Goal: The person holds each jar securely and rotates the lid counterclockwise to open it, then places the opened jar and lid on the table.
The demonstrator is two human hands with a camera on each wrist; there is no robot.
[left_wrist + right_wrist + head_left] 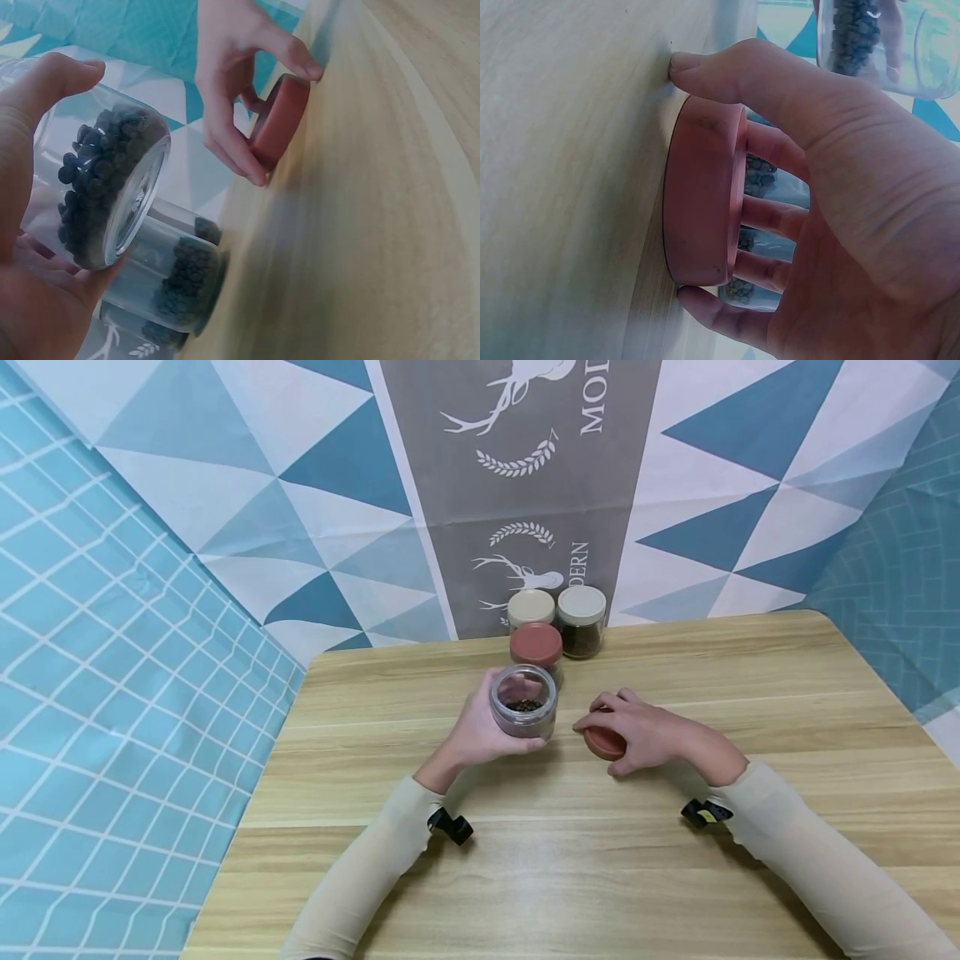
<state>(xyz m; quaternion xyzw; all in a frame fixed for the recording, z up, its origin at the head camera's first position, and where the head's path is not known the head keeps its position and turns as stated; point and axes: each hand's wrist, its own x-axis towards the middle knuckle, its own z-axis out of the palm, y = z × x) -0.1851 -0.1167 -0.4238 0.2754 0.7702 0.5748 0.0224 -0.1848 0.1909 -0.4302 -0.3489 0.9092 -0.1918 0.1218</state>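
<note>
My left hand [480,727] grips an uncapped clear glass jar [523,725] round its side, thumb toward me. Small dark pellets, like beans, lie in its lower part, heaped to one side in the left wrist view. The mouth of the jar faces up toward the head camera, and its base is raised off the table in the left wrist view. To the right of it, my right hand [647,732] holds a round red lid [604,744] by its edge, thumb on one side and fingers round the other. That lid [701,195] is low over the wood, fingertips right at the tabletop.
Behind the held jar stands a jar with a red lid [536,644]. Farther back are a cream-lidded jar [532,607] and a white-lidded jar [581,605], close to the patterned cloth backdrop [525,485]. A wooden table [510,877] extends under both arms.
</note>
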